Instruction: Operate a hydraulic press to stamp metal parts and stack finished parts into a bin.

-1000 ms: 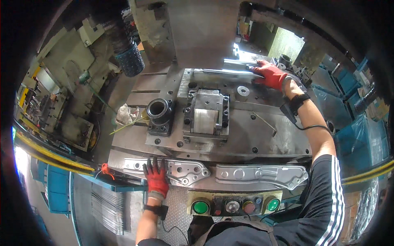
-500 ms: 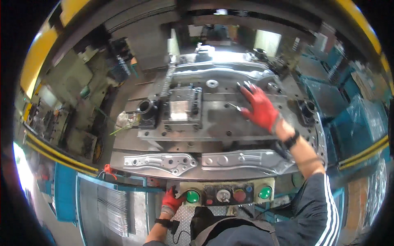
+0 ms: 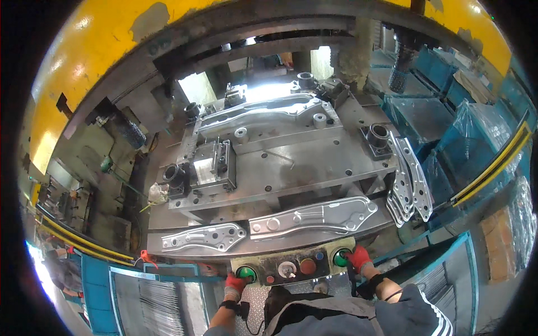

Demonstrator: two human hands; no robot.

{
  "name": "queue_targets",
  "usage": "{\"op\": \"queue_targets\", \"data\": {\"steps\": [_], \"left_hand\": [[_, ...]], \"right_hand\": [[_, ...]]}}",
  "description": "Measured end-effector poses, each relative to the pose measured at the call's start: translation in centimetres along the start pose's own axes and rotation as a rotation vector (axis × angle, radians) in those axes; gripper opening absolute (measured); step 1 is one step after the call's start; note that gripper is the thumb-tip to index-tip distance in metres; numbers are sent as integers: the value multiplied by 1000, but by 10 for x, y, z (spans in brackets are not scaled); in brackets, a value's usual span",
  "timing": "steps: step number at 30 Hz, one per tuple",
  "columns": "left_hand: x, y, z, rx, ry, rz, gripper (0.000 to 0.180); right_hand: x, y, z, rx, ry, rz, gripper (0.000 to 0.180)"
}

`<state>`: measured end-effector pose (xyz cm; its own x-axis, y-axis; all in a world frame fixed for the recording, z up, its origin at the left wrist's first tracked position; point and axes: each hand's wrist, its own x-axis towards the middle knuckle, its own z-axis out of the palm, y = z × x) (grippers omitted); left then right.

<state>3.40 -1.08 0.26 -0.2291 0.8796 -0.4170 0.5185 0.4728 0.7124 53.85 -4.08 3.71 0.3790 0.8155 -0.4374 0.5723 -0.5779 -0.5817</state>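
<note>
Having left the far die, the right hand (image 3: 358,259) is now pressing its green button (image 3: 340,257) while the left hand (image 3: 235,281) is pressing the other green button (image 3: 245,273) on the near control panel (image 3: 291,267), fingers flat, best pushed together.

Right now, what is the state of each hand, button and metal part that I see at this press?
left hand: on the left green button
right hand: on the right green button
short metal part: lying flat on the front ledge
long metal part: lying flat beside it
stacked parts: leaning at the right
</note>
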Motion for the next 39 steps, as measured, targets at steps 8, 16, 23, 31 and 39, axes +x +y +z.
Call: {"op": "queue_targets", "data": {"steps": [8, 16, 23, 31, 39], "left_hand": [[38, -76, 17, 74, 76, 37, 72], [31, -49, 15, -53, -49, -32, 76], [1, -2, 4, -63, -27, -109, 80], [15, -35, 4, 44, -29, 18, 78], [-1, 51, -18, 677, -192, 16, 65]], "right_hand": [[22, 27, 21, -66, 41, -150, 51], [20, 26, 11, -67, 19, -142, 49], [11, 13, 7, -124, 39, -60, 54], [-7, -37, -35, -547, -127, -269, 60], [-16, -222, -73, -758, 192, -1089, 78]]}}
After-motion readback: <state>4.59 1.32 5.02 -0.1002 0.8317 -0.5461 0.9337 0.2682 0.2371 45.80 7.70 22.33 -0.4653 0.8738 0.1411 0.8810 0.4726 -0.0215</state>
